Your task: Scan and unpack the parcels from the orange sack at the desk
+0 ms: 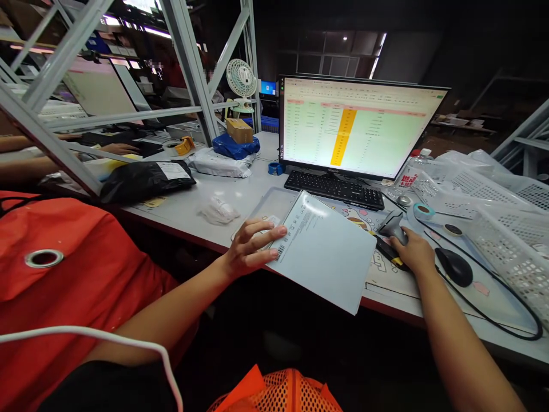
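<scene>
A flat, glossy white book-like item with print and a barcode along its left side hangs tilted over the desk's front edge. My left hand grips it by the left edge, fingers on top beside the barcode and the thumb hidden. On the right, my right hand is closed around the handle of a grey barcode scanner, which rests low over the desk. A box cutter with black and yellow parts lies just left of that hand. The black mouse sits to its right.
Behind are a keyboard and a monitor showing a spreadsheet. White plastic baskets stand at right; a black cable loops across the desk. Packages lie at left by a metal frame. Another person's hand is beyond it.
</scene>
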The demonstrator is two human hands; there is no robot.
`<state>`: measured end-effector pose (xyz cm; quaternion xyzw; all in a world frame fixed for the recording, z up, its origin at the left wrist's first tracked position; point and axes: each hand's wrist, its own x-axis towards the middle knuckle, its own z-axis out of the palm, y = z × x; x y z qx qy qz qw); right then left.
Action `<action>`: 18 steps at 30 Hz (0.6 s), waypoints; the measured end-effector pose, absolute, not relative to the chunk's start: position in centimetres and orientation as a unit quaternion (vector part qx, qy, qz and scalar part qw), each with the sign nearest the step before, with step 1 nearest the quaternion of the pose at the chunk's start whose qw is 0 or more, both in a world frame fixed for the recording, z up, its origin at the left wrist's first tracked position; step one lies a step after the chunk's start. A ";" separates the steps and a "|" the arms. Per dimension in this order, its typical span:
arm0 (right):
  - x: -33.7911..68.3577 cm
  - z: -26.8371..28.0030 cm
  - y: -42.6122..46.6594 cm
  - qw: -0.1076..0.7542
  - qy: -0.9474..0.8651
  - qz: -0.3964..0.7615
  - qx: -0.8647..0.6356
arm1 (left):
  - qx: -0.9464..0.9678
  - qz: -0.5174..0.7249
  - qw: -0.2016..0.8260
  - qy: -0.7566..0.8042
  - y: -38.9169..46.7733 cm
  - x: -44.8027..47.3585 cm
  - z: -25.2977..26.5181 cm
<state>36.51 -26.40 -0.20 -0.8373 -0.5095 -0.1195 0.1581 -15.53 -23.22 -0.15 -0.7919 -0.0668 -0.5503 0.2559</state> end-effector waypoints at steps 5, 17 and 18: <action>36.6 -0.2 -26.5 0.160 -0.509 -0.114 -0.838 | -0.769 -0.587 0.253 -0.012 -23.9 -14.3 1.0; 34.1 8.0 -29.3 0.247 -0.585 0.075 -0.768 | -0.794 -0.551 0.248 -0.058 -23.4 -11.9 2.5; 33.6 9.7 -30.4 0.269 -0.609 0.152 -0.730 | -0.802 -0.542 0.243 -0.061 -23.2 -11.8 2.5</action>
